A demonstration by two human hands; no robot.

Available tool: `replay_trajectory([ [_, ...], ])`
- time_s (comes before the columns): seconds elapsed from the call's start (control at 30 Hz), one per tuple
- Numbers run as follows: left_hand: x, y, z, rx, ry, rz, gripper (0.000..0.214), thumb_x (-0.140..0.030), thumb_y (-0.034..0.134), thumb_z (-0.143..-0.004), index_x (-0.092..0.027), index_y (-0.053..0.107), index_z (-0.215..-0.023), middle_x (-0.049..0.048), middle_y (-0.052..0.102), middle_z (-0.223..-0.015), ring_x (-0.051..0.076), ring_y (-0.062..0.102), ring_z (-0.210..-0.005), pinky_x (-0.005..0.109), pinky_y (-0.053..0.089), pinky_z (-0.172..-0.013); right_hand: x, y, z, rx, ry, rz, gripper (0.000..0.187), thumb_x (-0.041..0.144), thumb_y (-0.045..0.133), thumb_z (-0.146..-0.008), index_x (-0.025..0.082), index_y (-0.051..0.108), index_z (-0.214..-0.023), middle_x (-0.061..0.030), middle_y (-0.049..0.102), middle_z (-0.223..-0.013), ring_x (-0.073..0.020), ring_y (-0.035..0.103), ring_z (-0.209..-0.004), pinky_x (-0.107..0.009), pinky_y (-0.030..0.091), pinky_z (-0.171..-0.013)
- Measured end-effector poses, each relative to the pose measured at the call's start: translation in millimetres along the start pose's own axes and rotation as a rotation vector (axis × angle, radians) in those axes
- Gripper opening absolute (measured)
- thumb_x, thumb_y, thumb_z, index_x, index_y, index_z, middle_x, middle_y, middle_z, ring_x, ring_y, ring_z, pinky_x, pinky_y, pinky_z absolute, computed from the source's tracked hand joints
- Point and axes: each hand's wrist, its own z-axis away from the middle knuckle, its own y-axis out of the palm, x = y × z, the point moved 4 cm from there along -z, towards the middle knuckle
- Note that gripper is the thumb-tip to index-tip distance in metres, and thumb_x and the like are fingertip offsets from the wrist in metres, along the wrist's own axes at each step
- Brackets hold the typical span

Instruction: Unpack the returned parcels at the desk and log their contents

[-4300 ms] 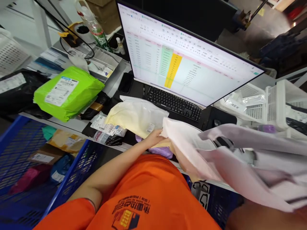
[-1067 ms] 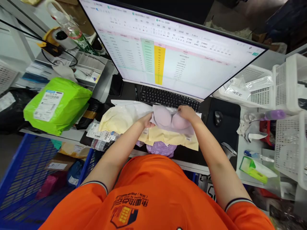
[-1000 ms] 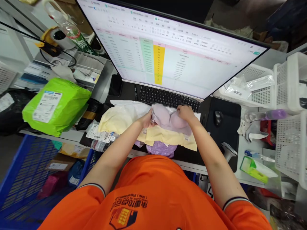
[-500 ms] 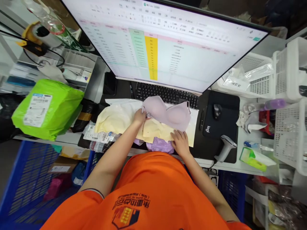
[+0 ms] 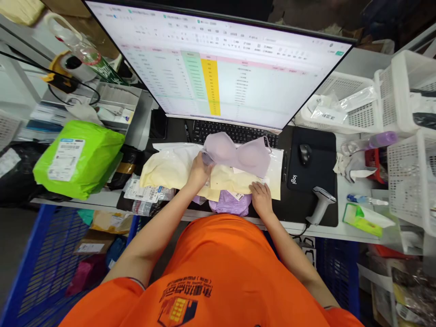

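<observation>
A lilac bra [image 5: 223,149] lies cups up across a pale yellow garment [image 5: 166,168], whose kind I cannot make out, on white plastic packaging [image 5: 275,170]. My left hand [image 5: 199,172] is closed on the bra's left side band, with the fingertips partly hidden in the fabric. Lower right of the cups, my right hand [image 5: 261,197] lies with its fingers apart at the edge of the yellow material. A crumpled purple bag [image 5: 231,203] sits at the desk edge between my hands, a white tag beside it.
Behind the bra are a keyboard [image 5: 235,131] and a large monitor [image 5: 259,81]. A mouse [image 5: 305,154] and barcode scanner [image 5: 320,205] lie to the right, near white baskets [image 5: 408,177]. A green parcel [image 5: 76,159] stands left, above a blue crate [image 5: 44,254].
My left hand has shifted its hold on the bra's side band, gathering it nearer the cup. A white tag now shows by the purple bag. The view has shifted slightly.
</observation>
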Motion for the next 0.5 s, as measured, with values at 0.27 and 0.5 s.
replay_trajectory([
  [0.27,31,-71.2,95,0.142,0.323,-0.556,0.041,-0.02,0.055,-0.086,-0.016,0.064,-0.126,0.0189,0.044,-0.152,0.036,0.043,-0.14,0.056,0.036,-0.115,51,-2,33,0.0,-0.38,-0.226,0.036,0.016,0.054,-0.092,0.02,0.066,-0.126,-0.0085,0.069,-0.128,-0.0223,0.057,-0.123,-0.043,0.04,-0.113],
  [0.5,54,-78.6,139,0.05,0.222,-0.706,0.064,-0.03,0.063,-0.088,-0.019,0.047,-0.149,0.018,0.009,-0.168,0.042,0.015,-0.153,0.062,0.021,-0.12,54,35,45,0.174,-0.515,-0.129,0.041,0.022,0.063,-0.091,0.021,0.062,-0.133,-0.0088,0.065,-0.136,-0.027,0.055,-0.128,-0.051,0.041,-0.112],
])
